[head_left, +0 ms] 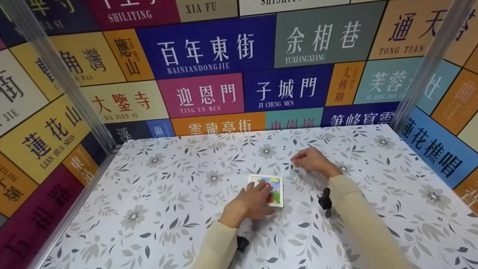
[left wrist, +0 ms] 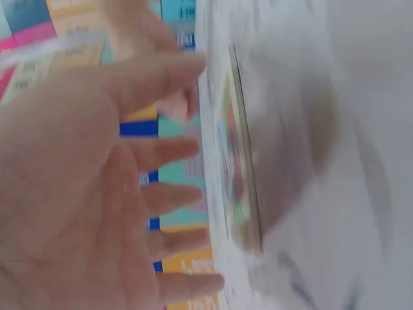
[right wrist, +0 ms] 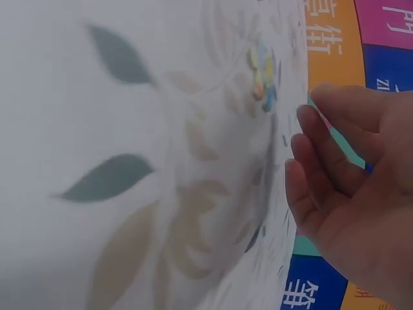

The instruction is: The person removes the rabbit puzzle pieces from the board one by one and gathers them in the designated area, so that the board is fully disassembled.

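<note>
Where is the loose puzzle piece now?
In the head view, the puzzle piece lies on the floral tablecloth, right of the puzzle board, near the right hand.

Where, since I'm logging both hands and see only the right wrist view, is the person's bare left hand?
Observer: The bare left hand is over a flat, square board with a pale rim and a colourful picture.
Operator: Is the small yellow-and-blue piece I see on that board?
Observer: No, it lies apart from the board, off its far right corner.
Operator: How are the left hand's fingers?
Observer: Straight and spread, as the left wrist view shows.
</note>
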`<state>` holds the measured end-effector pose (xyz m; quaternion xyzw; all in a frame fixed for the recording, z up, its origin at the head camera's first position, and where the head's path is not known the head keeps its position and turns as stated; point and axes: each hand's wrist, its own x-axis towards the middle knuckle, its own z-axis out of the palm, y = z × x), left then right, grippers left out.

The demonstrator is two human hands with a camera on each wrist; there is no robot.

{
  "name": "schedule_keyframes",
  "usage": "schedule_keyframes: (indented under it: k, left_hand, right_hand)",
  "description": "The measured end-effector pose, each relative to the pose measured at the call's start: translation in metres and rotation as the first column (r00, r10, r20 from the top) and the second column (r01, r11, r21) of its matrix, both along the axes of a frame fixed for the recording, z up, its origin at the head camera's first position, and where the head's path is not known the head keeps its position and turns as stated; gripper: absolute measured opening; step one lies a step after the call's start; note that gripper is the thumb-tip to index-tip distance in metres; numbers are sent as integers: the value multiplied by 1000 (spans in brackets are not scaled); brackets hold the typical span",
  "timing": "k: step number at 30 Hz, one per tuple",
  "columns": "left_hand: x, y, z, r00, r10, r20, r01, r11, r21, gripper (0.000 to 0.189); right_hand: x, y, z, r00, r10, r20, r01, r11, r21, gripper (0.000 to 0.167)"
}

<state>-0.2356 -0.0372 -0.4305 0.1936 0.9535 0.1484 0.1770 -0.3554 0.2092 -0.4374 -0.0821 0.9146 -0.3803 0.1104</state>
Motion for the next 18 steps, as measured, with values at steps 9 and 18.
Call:
schedule_keyframes:
  k: [9, 18]
  left_hand:
    - [5, 23, -1, 999, -42, 18, 44, 990, -137, 74]
    - [9, 31, -6, 999, -44, -30, 37, 981, -191, 80]
  right_hand:
    - [-6, -28, 1, 999, 46, -5, -46, 999, -27, 28]
    - [-1, -53, -10, 989, 148, 11, -147, 986, -76, 25]
